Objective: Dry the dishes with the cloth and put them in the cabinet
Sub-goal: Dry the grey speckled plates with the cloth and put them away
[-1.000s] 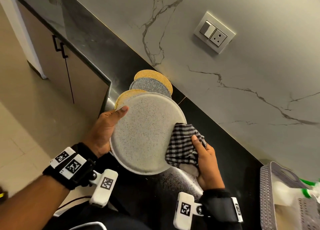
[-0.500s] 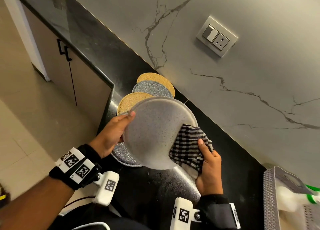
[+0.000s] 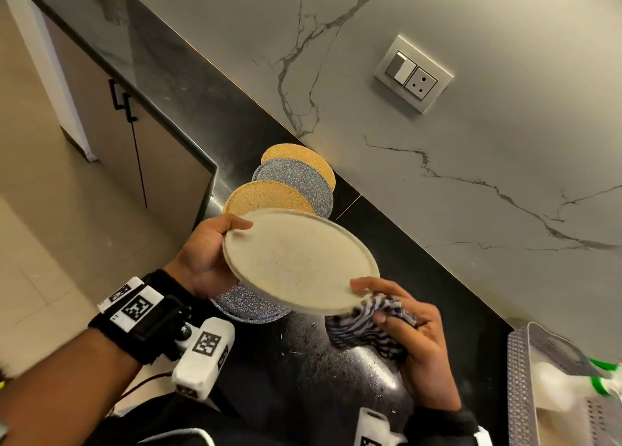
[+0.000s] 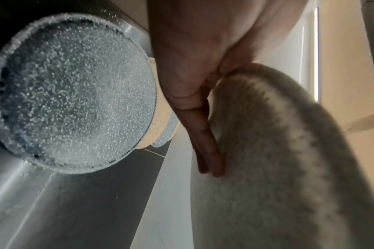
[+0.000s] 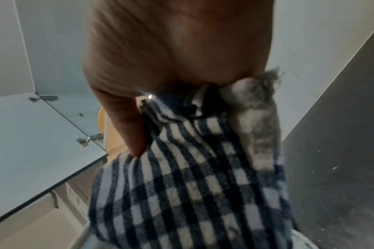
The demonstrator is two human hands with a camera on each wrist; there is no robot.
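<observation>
A pale speckled plate (image 3: 299, 260) hangs nearly flat above the black counter (image 3: 188, 85). My left hand (image 3: 215, 243) grips its left rim, thumb on top and fingers underneath; the left wrist view shows those fingers (image 4: 205, 148) flat against the plate's underside (image 4: 267, 168). My right hand (image 3: 397, 314) holds the bunched checked cloth (image 3: 367, 331) at the plate's near right rim, one finger lying on the rim. The cloth (image 5: 192, 176) fills the right wrist view.
Several other plates lie on the counter: a grey speckled one (image 3: 249, 306) under the held plate, then yellow (image 3: 266, 198), grey (image 3: 296, 183) and yellow (image 3: 299, 158) ones toward the marble wall. A grey basket (image 3: 525, 385) stands at the right. Cabinet doors with black handles (image 3: 123, 100) are at the left.
The plate has tipped from facing me to nearly flat. My right hand with the cloth has slid from the plate's face down to its near right rim.
</observation>
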